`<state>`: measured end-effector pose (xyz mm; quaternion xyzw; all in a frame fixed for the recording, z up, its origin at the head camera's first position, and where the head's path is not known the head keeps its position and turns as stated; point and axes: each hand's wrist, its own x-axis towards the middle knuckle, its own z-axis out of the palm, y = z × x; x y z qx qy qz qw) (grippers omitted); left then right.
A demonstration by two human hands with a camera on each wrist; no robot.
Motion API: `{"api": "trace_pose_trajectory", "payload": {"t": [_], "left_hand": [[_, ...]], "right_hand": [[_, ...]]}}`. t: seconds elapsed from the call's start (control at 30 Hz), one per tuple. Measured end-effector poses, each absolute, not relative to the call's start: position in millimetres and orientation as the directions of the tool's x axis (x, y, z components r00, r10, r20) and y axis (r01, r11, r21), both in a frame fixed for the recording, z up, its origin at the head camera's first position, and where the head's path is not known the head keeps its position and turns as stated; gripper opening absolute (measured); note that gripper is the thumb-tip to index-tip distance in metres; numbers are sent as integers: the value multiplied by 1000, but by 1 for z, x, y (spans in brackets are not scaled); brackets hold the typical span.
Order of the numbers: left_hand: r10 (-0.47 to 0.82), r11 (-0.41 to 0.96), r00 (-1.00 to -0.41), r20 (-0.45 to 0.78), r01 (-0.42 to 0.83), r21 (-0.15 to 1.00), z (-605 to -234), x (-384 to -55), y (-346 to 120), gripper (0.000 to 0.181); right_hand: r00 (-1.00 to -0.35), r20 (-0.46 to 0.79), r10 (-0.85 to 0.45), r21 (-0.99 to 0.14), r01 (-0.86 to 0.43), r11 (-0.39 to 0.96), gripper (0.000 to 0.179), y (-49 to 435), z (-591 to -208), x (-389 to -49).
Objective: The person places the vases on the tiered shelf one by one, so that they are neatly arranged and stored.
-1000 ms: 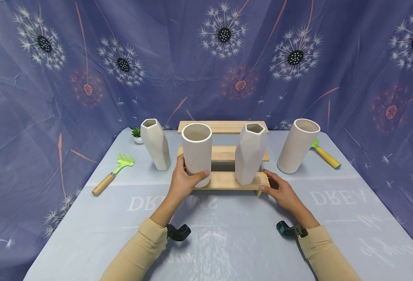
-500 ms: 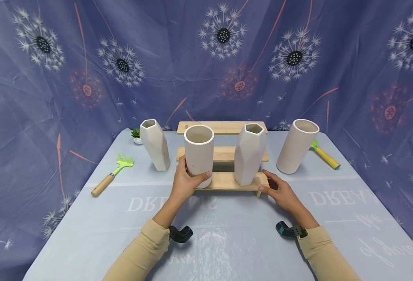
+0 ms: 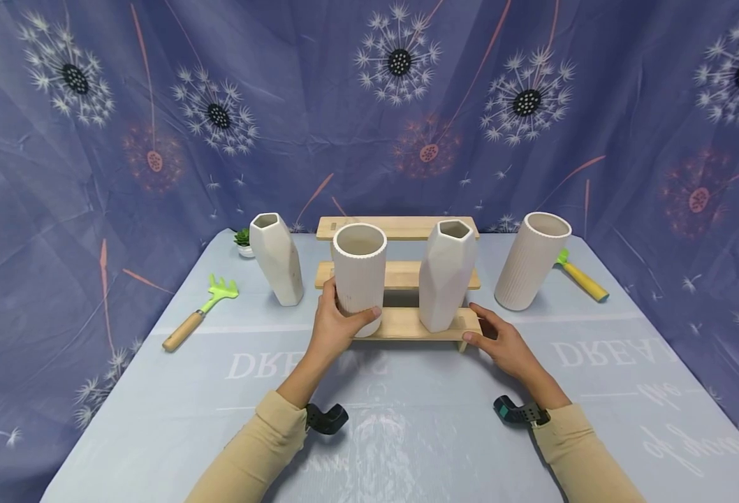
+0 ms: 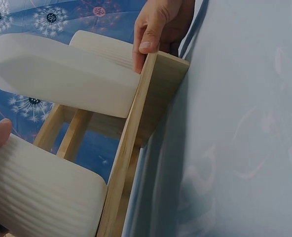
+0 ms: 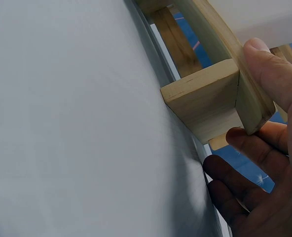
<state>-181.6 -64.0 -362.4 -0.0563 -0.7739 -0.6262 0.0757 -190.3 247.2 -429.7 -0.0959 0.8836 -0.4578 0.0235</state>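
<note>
So my left hand (image 3: 338,325) has slid the ribbed vase (image 3: 360,276) a bit to the right since a second ago. It's upright on the left part of the wooden stand (image 3: 401,323), bottom board, my fingers and thumb wrapped round its lower half. My right hand (image 3: 498,340) hasn't budged, pinching that board's right end. Count: four white vases, two ribbed, two faceted, one of each on the table (image 3: 420,433); three boards; one green rake (image 3: 206,311); one yellow-handled tool (image 3: 586,281); one potted plant (image 3: 244,242).

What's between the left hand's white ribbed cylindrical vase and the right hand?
A white faceted vase, on the light wooden stand's front tier; head view shows it.
</note>
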Motion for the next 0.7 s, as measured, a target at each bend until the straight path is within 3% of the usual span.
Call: {"api": "trace_pose_trajectory", "payload": {"t": [0.27,0.7], "left_hand": [[17,206,-984,178,177,962,-361,-182,-65,84],[81,256,-988,135,152,955,-357,-181,-71,88]], "right_hand": [[-981,53,-186,-816,-150,558,72,261,-459,-207],[-982,66,-179,-811,-157,563,71,262,-461,-207]]}}
